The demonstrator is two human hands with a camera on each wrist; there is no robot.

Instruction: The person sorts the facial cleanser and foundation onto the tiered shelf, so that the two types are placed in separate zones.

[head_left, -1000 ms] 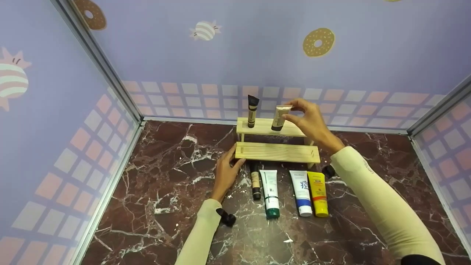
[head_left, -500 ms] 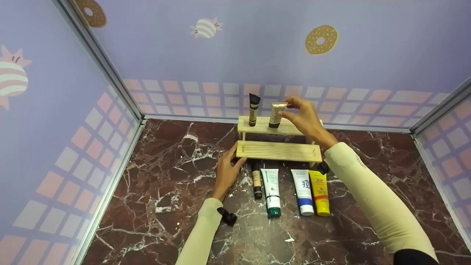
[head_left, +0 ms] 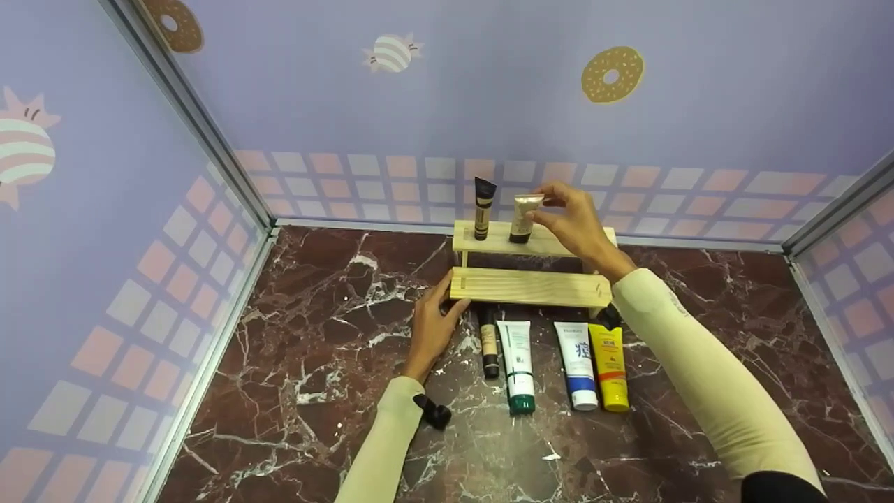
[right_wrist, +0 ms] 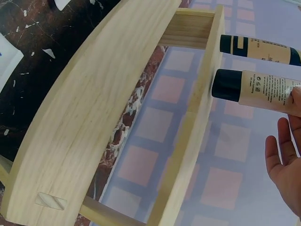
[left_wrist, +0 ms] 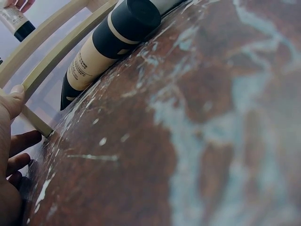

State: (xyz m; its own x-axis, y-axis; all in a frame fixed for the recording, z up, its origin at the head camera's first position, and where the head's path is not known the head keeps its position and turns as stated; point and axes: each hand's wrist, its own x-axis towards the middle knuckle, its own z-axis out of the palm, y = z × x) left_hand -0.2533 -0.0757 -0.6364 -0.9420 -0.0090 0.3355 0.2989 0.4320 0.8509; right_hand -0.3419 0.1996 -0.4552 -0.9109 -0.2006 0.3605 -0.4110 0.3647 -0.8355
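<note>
A two-step wooden rack (head_left: 531,286) stands at the back of the marble table. My left hand (head_left: 431,323) holds the lower step's left end, thumb against its front edge (left_wrist: 13,100). My right hand (head_left: 569,218) pinches the crimped top of a beige tube (head_left: 522,218) with a dark cap, which stands cap-down on the upper step (head_left: 499,241). Left of it stands a black-and-beige tube (head_left: 482,208). The right wrist view shows both tubes (right_wrist: 256,87) above the rack (right_wrist: 94,108), with my palm (right_wrist: 287,160) beside them.
Several tubes lie in a row just in front of the rack: a small beige one with a black cap (head_left: 489,344) (left_wrist: 108,42), a white one with a green cap (head_left: 518,363), a white-and-blue one (head_left: 578,363), a yellow one (head_left: 609,365). Patterned walls (head_left: 140,230) enclose the table.
My right hand has brought the beige tube from a tilt to upright on the upper step, closer to the black-and-beige tube. The left hand has stayed on the rack.
</note>
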